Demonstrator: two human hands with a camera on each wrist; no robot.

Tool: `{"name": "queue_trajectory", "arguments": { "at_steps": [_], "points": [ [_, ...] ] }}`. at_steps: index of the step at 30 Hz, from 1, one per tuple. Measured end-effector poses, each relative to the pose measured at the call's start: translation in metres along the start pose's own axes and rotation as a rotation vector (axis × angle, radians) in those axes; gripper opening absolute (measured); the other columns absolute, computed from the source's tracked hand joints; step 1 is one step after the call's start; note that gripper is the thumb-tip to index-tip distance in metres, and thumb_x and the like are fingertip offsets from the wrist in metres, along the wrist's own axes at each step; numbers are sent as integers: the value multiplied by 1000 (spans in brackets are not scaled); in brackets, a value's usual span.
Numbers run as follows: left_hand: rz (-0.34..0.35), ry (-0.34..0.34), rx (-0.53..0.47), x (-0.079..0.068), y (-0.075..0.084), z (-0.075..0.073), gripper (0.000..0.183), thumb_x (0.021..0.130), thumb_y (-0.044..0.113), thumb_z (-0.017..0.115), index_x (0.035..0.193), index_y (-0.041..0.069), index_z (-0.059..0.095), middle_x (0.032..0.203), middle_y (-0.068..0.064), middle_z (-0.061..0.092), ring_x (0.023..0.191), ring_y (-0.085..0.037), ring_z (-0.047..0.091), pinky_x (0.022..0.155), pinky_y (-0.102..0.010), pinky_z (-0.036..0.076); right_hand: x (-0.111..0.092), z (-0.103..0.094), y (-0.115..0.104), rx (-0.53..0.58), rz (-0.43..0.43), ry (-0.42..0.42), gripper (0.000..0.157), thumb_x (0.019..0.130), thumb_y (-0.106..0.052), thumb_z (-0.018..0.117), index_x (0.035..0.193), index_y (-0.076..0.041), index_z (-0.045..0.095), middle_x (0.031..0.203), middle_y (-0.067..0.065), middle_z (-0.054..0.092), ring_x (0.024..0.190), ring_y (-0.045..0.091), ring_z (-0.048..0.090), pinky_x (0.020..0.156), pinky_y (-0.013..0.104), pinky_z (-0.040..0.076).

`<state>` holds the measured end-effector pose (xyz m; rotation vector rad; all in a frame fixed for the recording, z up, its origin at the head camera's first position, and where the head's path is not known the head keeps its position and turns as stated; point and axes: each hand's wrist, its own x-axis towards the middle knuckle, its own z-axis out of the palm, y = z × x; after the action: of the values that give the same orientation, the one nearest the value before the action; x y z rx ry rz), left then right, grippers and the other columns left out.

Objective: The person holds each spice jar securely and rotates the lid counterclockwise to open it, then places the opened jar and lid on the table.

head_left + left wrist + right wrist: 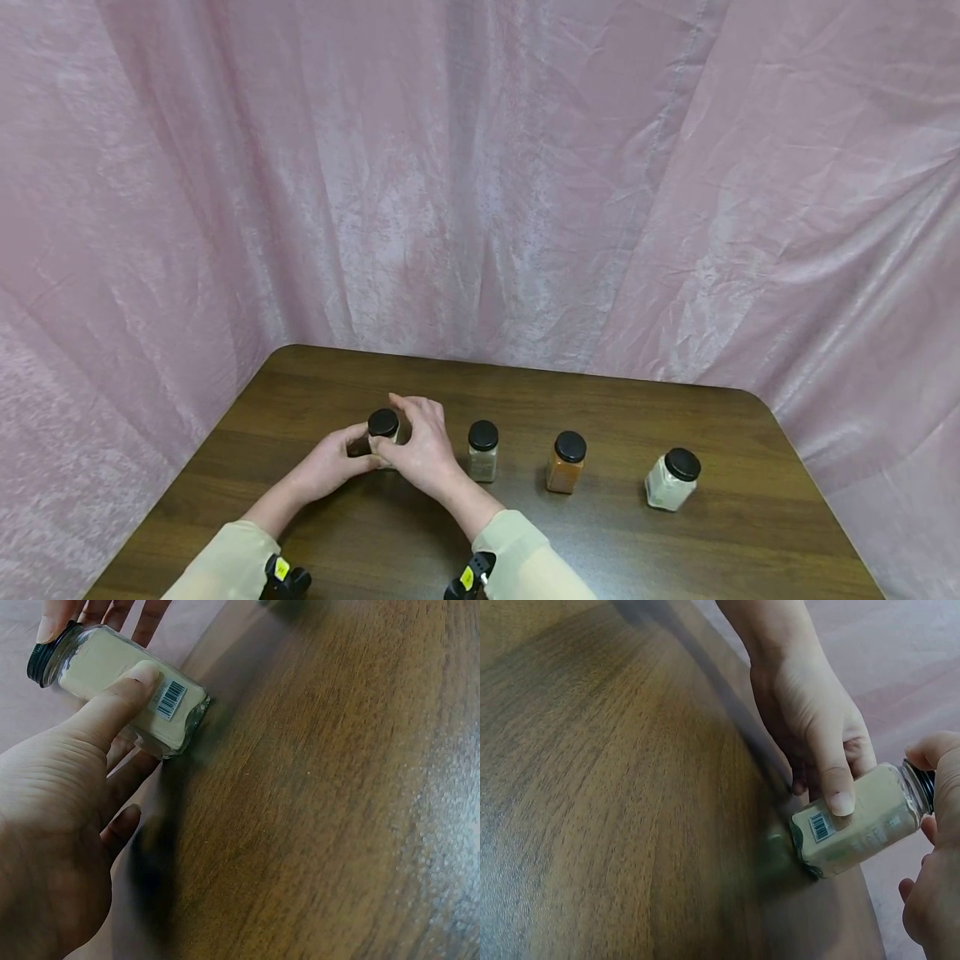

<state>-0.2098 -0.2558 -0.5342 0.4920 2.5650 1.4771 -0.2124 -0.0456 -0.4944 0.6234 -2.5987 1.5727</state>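
Observation:
A square glass spice jar (112,671) of pale cream powder has a black screw lid (383,422) and a barcode label on its side. My left hand (330,467) grips the jar's body, its thumb (139,679) flat against the side by the barcode. At the top, my right hand (423,450) holds the black lid between thumb and fingers, as the right wrist view also shows. The jar's base is close over the wooden table at the left. Nearest to the right hand on its other side stands a jar of greyish seasoning (482,465).
Further right on the table (600,542) stand a jar of orange-brown spice (564,475) and a jar with white contents (666,487), both black-lidded. Pink velvet curtain (480,183) hangs behind the table's back edge and along its sides.

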Motion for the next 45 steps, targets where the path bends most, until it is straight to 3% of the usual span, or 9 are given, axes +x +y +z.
{"name": "queue_trajectory", "arguments": {
  "at_steps": [3, 12, 17, 23, 27, 31, 36, 45],
  "points": [
    [0, 8, 3, 0, 1, 0, 50, 94, 31, 76, 140, 22, 62, 135, 0, 64, 127, -23, 55, 104, -47, 43, 1, -1, 1, -7, 1, -4, 71, 85, -39, 79, 148, -18, 55, 138, -5, 53, 134, 16, 38, 107, 38, 39],
    [-15, -20, -27, -4, 0, -3, 55, 95, 32, 75, 144, 16, 59, 137, -5, 63, 125, -23, 57, 96, -29, 47, -3, 0, -3, -106, -15, 3, 72, 85, -45, 82, 146, -16, 56, 139, -3, 54, 134, 19, 40, 105, 40, 41],
    [-10, -20, -16, -3, 0, -2, 54, 94, 34, 76, 144, 19, 59, 137, -5, 63, 126, -25, 57, 98, -31, 47, -5, -1, -7, -174, -30, 36, 71, 83, -43, 85, 143, -15, 58, 136, -1, 56, 133, 22, 42, 107, 42, 40],
    [-13, -26, -14, -3, 2, -2, 55, 94, 33, 76, 145, 20, 58, 139, -5, 62, 128, -28, 55, 100, -36, 46, -6, -1, -8, -171, 3, 56, 67, 81, -45, 86, 137, -16, 61, 129, -2, 58, 130, 23, 43, 105, 42, 40],
    [-21, -25, -16, -2, 0, -1, 57, 93, 34, 76, 146, 21, 57, 140, -5, 61, 127, -25, 56, 99, -32, 47, -5, 0, -8, -169, 38, 62, 65, 79, -49, 86, 131, -17, 62, 122, -4, 57, 124, 20, 44, 101, 38, 41],
    [12, -32, -44, -1, -1, 0, 56, 94, 30, 76, 146, 18, 57, 139, -8, 61, 123, -20, 58, 95, -27, 48, -3, 3, -10, -175, 67, 71, 63, 78, -52, 86, 125, -17, 62, 116, -6, 56, 118, 18, 45, 96, 37, 42],
    [36, -34, -61, -1, -1, 0, 55, 94, 28, 76, 145, 16, 59, 137, -8, 63, 121, -17, 59, 96, -30, 49, -1, 5, -11, -196, 100, 89, 63, 76, -57, 85, 120, -18, 62, 116, -5, 56, 112, 17, 45, 94, 36, 42],
    [10, -14, -31, -2, 2, -1, 58, 94, 32, 76, 146, 17, 57, 138, -6, 63, 123, -20, 58, 98, -33, 48, 3, 8, -13, -207, 123, 100, 61, 75, -60, 85, 114, -19, 62, 111, -6, 55, 107, 16, 45, 91, 35, 41]
  ]
}}
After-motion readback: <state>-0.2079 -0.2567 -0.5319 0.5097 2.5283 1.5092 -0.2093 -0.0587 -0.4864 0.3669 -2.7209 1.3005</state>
